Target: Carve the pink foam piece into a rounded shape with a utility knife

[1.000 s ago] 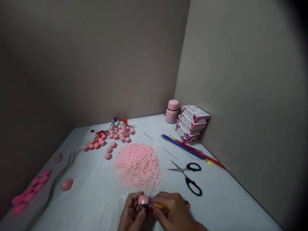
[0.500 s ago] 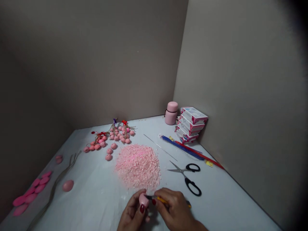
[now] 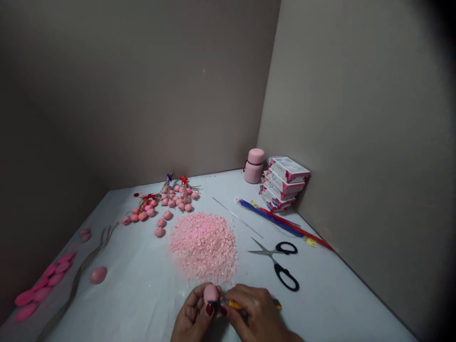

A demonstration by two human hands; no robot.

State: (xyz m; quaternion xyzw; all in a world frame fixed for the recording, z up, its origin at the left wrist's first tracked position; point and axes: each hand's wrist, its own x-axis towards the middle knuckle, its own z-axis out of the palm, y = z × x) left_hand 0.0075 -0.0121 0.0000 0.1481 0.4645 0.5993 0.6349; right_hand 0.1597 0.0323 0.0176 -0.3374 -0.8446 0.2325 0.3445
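My left hand [image 3: 194,313] is closed around a small pink rounded piece [image 3: 211,293], which looks like carved soap. In my right hand [image 3: 258,311] is a craft knife with a yellow handle [image 3: 234,304], its dark blade against the lower right side of the piece. My palm hides most of the knife; its back end sticks out to the right. Just beyond both hands lies a heap of pale pink shavings [image 3: 204,244]. Open scissors with black handles [image 3: 272,254] rest to the right of the heap.
Pink balls in bunches tied with string [image 3: 176,195] lie at the back left. Flat bright pink ovals [image 3: 44,287], grey-green strands [image 3: 80,278] and a loose pink ball [image 3: 98,275] are leftward. A thin metal rod [image 3: 237,217], blue and red strips [image 3: 270,218], stacked boxes [image 3: 285,183] and a pink flask [image 3: 254,166] stand rightward.
The pink piece has turned in my left hand. The knife blade has moved from its upper right side down to its lower side. The view has shifted slightly.
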